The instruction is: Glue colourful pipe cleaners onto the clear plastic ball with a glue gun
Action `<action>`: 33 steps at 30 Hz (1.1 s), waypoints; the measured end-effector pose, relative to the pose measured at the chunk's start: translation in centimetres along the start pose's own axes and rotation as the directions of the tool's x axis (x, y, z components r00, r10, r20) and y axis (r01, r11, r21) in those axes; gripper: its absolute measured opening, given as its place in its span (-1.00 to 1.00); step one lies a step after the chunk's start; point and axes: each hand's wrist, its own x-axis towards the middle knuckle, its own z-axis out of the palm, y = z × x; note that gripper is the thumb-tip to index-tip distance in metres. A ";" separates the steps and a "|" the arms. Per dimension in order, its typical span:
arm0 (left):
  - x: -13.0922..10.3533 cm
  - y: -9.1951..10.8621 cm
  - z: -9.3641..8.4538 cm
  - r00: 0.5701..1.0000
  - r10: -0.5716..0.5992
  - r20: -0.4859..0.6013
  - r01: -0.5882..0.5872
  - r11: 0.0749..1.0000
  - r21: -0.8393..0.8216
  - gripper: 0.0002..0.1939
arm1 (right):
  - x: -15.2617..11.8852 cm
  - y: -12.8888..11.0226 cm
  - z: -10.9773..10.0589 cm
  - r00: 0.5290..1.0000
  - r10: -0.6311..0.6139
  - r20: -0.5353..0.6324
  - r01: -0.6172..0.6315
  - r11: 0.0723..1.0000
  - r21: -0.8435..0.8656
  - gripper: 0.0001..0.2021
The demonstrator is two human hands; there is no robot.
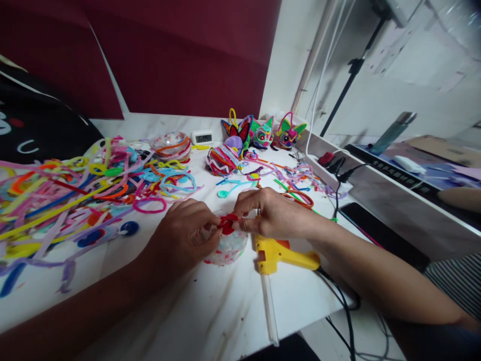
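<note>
Two hands meet over the clear ball (225,253), which sits on the white table (221,311) straight in front of the person. The left hand (191,225) has thumb and forefinger almost closed on the near left edge of a small red piece (227,224); the right hand (265,210) pinches the opposite edge just as narrowly, its other fingers curled. That grip from both sides probably keeps the red piece steady and in shape on top of the ball; whether it is stuck there I can't tell.

The red piece lies fairly flat, its looped face turned up, and it looks too nearly round to have a clear long axis. The ball, too, is round and points nowhere in particular.

Just beside the ball, on the right, lies a yellow glue gun (267,255), probably kept there for easy reach. Its handle points right, its nose end is hidden by the right hand, and a glue stick (271,311) runs from its back toward the table's near edge. Fuzzy stems (86,200) are heaped to the left, likely to leave working room
</note>
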 end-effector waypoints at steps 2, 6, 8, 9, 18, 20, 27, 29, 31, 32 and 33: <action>0.0 0.1 0.1 1.000 0.003 -0.005 -0.003 1.000 -0.001 -0.91 | 0.1 0.1 0.2 1.000 -0.003 -0.018 0.003 1.000 -0.001 -0.83; -0.1 0.3 0.1 0.999 0.008 -0.035 -0.009 1.000 -0.019 -0.92 | 0.2 0.2 0.6 0.999 -0.008 -0.048 0.005 0.999 -0.047 -0.79; -0.1 0.4 0.0 0.998 -0.018 -0.063 0.016 1.000 -0.022 -0.92 | 0.3 0.1 0.8 0.998 -0.009 -0.064 0.004 0.997 -0.082 -0.78; -0.1 0.5 0.0 0.997 -0.042 -0.068 0.041 0.999 -0.018 -0.90 | 0.3 0.0 0.9 0.997 -0.013 -0.073 0.005 0.995 -0.099 -0.78; -0.1 1.4 -0.4 0.997 -0.061 -0.053 0.062 0.998 0.028 -0.87 | 0.3 -0.2 1.0 0.996 -0.002 -0.089 -0.008 0.994 -0.111 -0.76; 0.0 1.5 -0.3 0.996 -0.068 -0.062 0.071 0.997 0.037 -0.89 | 0.3 -0.2 0.9 0.996 0.006 -0.089 -0.016 0.994 -0.104 -0.77; -0.3 1.4 -0.1 0.988 -0.149 -0.034 0.150 0.988 0.037 -0.79 | 0.3 0.2 0.7 0.998 -0.011 -0.068 0.007 0.998 -0.062 -0.82; -0.4 1.2 -0.1 0.992 -0.126 -0.029 0.127 0.992 0.019 -0.79 | 0.2 0.3 0.6 0.997 -0.003 -0.071 -0.001 0.999 -0.054 -0.82; -0.6 1.1 0.0 0.993 -0.113 -0.022 0.113 0.994 0.002 -0.79 | 0.1 0.2 0.5 0.997 0.019 -0.077 -0.023 0.999 -0.046 -0.85; -0.6 1.1 0.0 0.993 -0.114 -0.022 0.114 0.993 -0.003 -0.79 | 0.1 0.2 0.4 0.996 0.036 -0.077 -0.039 0.998 -0.039 -0.86; -0.7 1.1 0.0 0.992 -0.122 -0.028 0.122 0.993 -0.006 -0.79 | 0.0 0.1 0.4 0.996 0.056 -0.076 -0.059 0.998 -0.032 -0.88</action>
